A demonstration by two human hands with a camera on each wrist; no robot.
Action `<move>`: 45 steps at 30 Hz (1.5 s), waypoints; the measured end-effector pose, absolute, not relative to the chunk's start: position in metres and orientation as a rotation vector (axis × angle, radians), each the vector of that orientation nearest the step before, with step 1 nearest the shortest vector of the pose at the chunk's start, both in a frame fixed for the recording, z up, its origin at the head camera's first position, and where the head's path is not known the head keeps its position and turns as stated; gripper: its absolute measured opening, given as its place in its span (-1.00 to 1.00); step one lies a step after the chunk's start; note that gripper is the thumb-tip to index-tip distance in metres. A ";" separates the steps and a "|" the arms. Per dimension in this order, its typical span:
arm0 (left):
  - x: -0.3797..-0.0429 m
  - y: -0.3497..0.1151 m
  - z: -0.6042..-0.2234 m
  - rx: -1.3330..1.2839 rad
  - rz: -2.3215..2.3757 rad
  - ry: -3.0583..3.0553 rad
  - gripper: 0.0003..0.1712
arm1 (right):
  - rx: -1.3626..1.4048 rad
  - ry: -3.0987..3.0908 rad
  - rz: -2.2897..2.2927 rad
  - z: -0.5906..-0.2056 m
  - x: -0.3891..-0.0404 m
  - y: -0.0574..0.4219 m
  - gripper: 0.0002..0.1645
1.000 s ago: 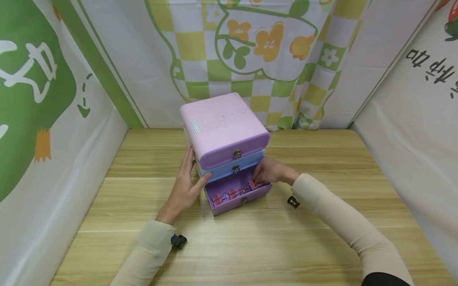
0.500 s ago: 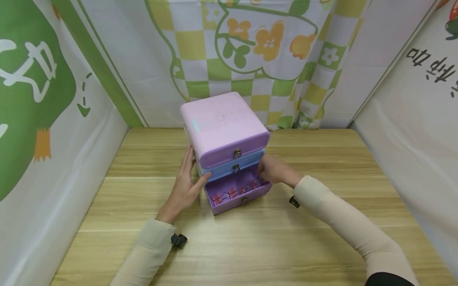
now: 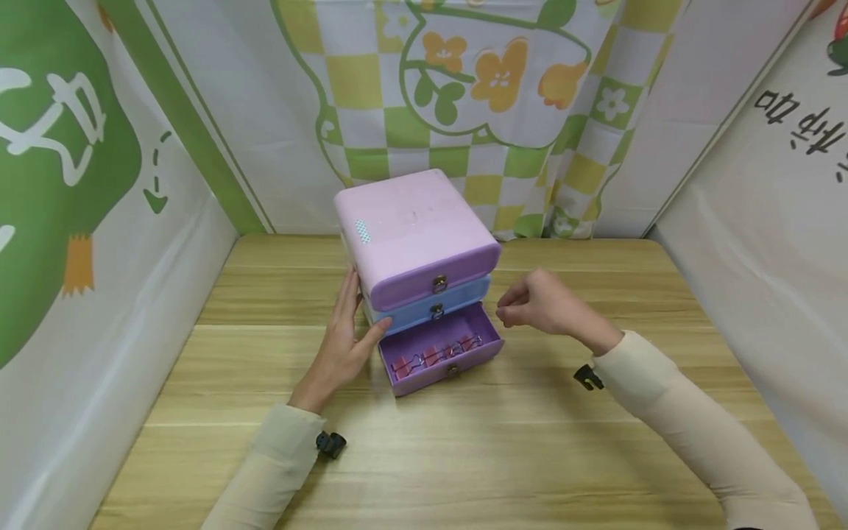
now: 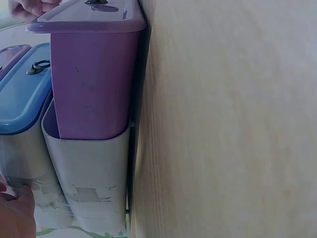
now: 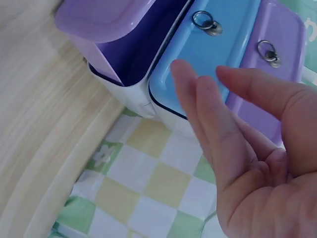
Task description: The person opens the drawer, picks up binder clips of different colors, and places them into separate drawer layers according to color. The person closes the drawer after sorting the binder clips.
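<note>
A small drawer cabinet (image 3: 411, 221) with a pink top stands on the table. Its bottom purple drawer (image 3: 420, 382) is pulled out, and a row of red binder clips (image 3: 432, 356) lies along the drawer's front. My left hand (image 3: 334, 357) rests on the cabinet's left side, fingers extended and thumb at the blue middle drawer (image 3: 417, 311). In the left wrist view the left hand (image 4: 19, 213) touches the cabinet's pale side. My right hand (image 3: 546, 303) is off to the right of the drawer; in the right wrist view its loosely bent fingers (image 5: 213, 104) hold nothing.
The cabinet stands on a wood-grain table (image 3: 550, 442), near a checked curtain (image 3: 464, 103) at the back. Printed fabric walls rise on the left and right. The upper two drawers, each with a metal ring pull (image 3: 440, 284), are closed.
My right hand has let go of a binder clip in the drawer, then come out and moved right. The clip now lies at the row's right end. The left hand has stayed put.
</note>
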State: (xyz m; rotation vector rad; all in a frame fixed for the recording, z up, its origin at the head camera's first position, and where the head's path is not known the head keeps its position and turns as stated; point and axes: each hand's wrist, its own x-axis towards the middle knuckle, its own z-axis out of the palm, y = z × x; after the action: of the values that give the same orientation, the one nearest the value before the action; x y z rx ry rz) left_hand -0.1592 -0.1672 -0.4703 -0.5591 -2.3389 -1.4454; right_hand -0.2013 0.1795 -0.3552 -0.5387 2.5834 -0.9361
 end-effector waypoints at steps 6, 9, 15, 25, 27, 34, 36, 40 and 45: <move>-0.161 -0.169 -0.472 -0.565 -1.426 -2.334 0.12 | -0.529 2.427 -1.060 -0.361 -0.181 0.190 -0.70; -0.161 -0.169 -0.473 -0.565 -1.425 -2.336 0.12 | -0.489 2.317 -1.135 -0.374 -0.172 0.192 -0.69; -0.161 -0.166 -0.471 -0.563 -1.432 -2.330 0.14 | -0.403 2.154 -1.259 -0.410 -0.158 0.188 -0.69; -0.161 -0.166 -0.469 -0.556 -1.429 -2.330 0.14 | -0.235 1.846 -1.500 -0.459 -0.145 0.163 -0.61; -0.161 -0.167 -0.470 -0.560 -1.426 -2.334 0.14 | -0.204 1.816 -1.527 -0.465 -0.144 0.157 -0.61; -0.162 -0.167 -0.472 -0.571 -1.428 -2.335 0.13 | -0.123 1.718 -1.630 -0.478 -0.143 0.143 -0.58; -0.162 -0.167 -0.471 -0.571 -1.430 -2.334 0.13 | -0.105 1.704 -1.651 -0.479 -0.143 0.140 -0.58; -0.161 -0.166 -0.470 -0.560 -1.434 -2.337 0.13 | -0.074 1.712 -1.647 -0.479 -0.145 0.137 -0.59; -0.160 -0.166 -0.469 -0.558 -1.438 -2.325 0.13 | -0.047 1.743 -1.597 -0.479 -0.145 0.136 -0.62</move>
State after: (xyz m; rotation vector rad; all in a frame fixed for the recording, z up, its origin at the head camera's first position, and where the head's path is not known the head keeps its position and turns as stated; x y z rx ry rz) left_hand -0.1597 -0.1659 -0.4689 -0.5582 -2.3255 -1.4382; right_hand -0.1451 0.1360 -0.4788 -0.0472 1.7427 -1.5973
